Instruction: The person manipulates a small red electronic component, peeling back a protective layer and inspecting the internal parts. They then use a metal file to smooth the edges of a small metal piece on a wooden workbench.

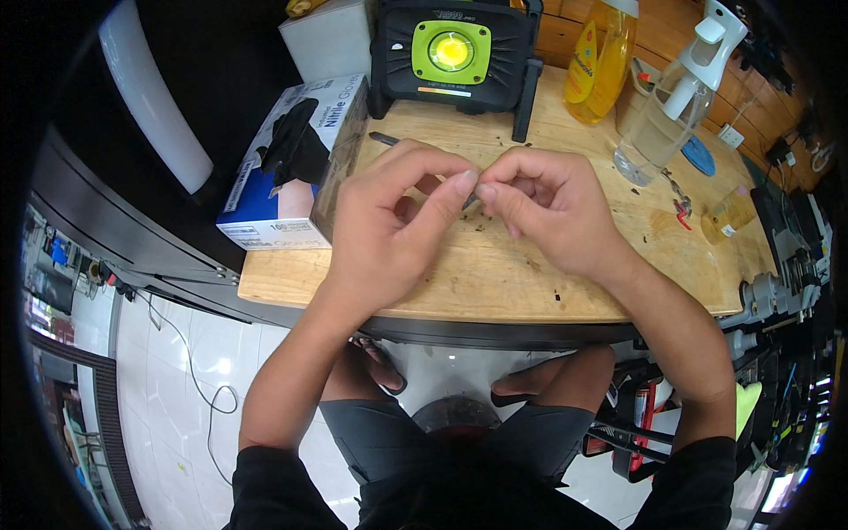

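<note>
Both hands meet over the wooden surface [495, 283], fingertips pinched together on one tiny part. Left hand [389, 225] curls its thumb and forefinger toward the right hand [552, 212], which is clenched loosely with its thumb and forefinger closed on the same small dark piece [473, 193]; it is too small to tell what it is. A thin dark tool [389, 140] lies on the surface just beyond the left hand, its far end pointing at the glove box [296, 168], which stands just left of that hand. Behind both hands a work lamp [452, 55] shines toward them. Beyond the right hand stand a yellow bottle [601, 66] and a clear spray bottle [667, 115], with a blue disc [698, 155] and a small yellow bottle [729, 215] further right. Dark crumbs [534, 263] lie scattered under the hands.

The likely trouble is the piece slipping from so fine a pinch: it would drop among the crumbs or roll off the near edge to the tiled floor [177, 380], where it would be hard to find. The lamp's glare may also hide fine detail.
</note>
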